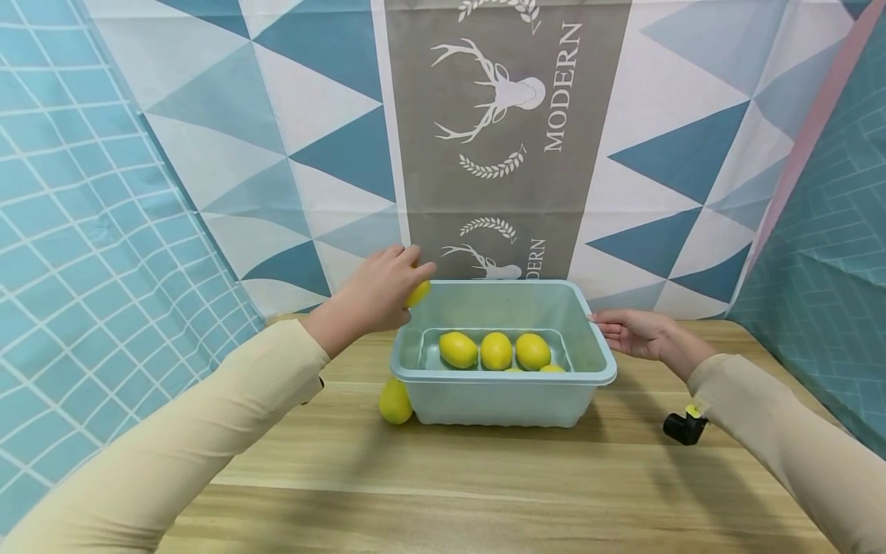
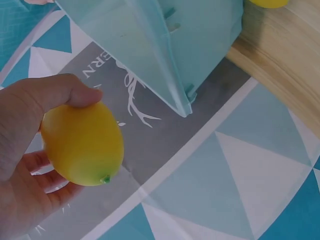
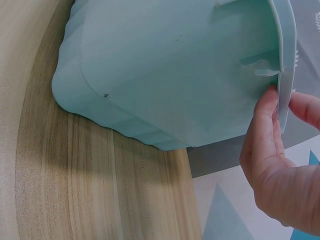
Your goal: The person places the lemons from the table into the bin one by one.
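Note:
My left hand [image 1: 382,288] holds a lemon [image 2: 84,145] at the left rim of a pale blue-green plastic bin [image 1: 498,400]. Thumb and fingers curl round the fruit, its green-tipped end facing out in the left wrist view. The bin's right rim is pinched by my right hand [image 1: 640,335], thumb on one side and fingers beneath the lip, as the right wrist view shows. Several lemons [image 1: 496,352] lie on the bin's floor, some partly hidden behind its front wall. Another lemon [image 1: 395,402] rests on the table beside the bin's front left corner.
A small black object with a yellow-green top [image 1: 685,425] sits on the wooden table [image 1: 443,485] near my right forearm. Behind the bin hangs a patterned cloth [image 1: 332,100] with triangles and a deer head. Blue cloth walls [image 1: 76,231] stand at both sides.

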Demonstrator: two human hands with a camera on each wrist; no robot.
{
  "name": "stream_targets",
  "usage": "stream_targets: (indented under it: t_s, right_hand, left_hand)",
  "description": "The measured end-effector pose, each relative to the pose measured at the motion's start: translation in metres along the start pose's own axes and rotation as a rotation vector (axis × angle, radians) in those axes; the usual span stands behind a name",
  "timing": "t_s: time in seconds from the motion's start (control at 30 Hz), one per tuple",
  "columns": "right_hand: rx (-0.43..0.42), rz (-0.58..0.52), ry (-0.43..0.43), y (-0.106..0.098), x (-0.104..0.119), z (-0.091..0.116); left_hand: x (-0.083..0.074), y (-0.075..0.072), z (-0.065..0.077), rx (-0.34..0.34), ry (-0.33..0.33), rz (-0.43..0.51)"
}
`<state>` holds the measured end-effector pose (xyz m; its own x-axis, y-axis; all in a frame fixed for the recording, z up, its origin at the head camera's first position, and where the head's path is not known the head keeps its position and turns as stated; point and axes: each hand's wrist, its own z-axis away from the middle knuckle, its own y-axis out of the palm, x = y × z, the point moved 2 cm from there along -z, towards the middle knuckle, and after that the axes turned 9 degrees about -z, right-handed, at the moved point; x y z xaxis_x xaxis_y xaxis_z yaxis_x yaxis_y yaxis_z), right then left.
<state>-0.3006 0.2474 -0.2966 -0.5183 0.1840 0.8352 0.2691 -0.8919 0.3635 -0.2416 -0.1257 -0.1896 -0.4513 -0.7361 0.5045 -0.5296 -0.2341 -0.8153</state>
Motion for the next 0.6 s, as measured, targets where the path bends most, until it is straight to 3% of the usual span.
stream_targets:
  t_s: [0.33, 0.6]
  right_hand:
    - [-0.004, -0.01, 0.005, -0.002, -0.001, 0.001]
    - [0.005, 0.009, 0.012, 0.0, 0.002, 0.001]
  left_hand:
    - [-0.002, -0.003, -0.015, 0.054, 0.029, 0.04]
    - [0.0, -0.002, -0.032, 0.137, 0.03, 0.087]
